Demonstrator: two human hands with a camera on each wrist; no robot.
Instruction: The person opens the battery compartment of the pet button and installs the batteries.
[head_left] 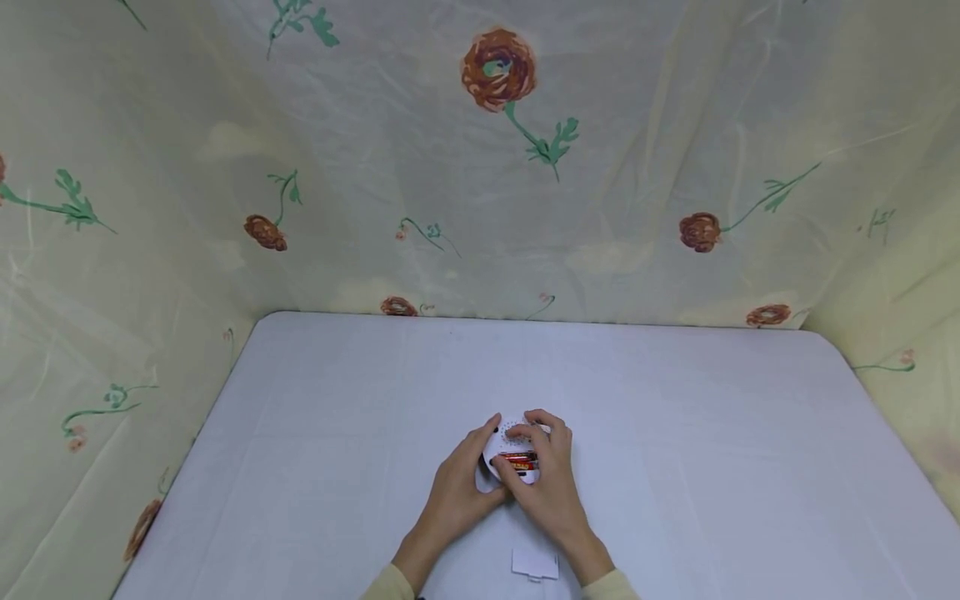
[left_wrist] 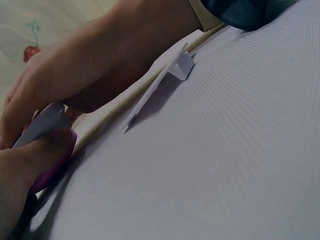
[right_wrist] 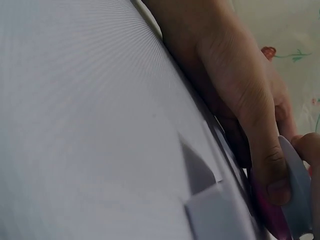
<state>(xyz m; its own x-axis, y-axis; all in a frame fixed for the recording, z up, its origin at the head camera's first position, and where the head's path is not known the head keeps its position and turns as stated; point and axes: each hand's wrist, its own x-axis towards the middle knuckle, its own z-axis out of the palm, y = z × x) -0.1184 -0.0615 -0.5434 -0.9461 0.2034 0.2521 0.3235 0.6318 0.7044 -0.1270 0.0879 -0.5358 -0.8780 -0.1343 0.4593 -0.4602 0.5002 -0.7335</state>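
Nearest are two pale yellow sleeves [head_left: 388, 585], one on each arm. Between the arms lies a small white lid [head_left: 536, 563], flat and thin, with a little tab on its near edge. It looks light and stiff, so it is best picked up by its sides. The tab might snap if bent hard.

Just past the lid, the left hand [head_left: 459, 482] holds the left and near side of a round case [head_left: 511, 422], with its thumb down at the near edge. The right hand [head_left: 551, 479] has its fingers bent over the top and far right rim, holding it too. Its thumb is by the left end of the red batteries [head_left: 519, 463]; I cannot tell how hard it presses.

The case is near the middle of the table [head_left: 337, 417], with tiny holes in its white top. From the right wrist, its purple side [right_wrist: 270, 221] shows. It looks like hard, smooth plastic, light but a bit slippery, so the rim is the best place to hold.

The white table top has fine ridges. Farthest back hangs a thin, wrinkly curtain [head_left: 615, 208] with brown flowers.
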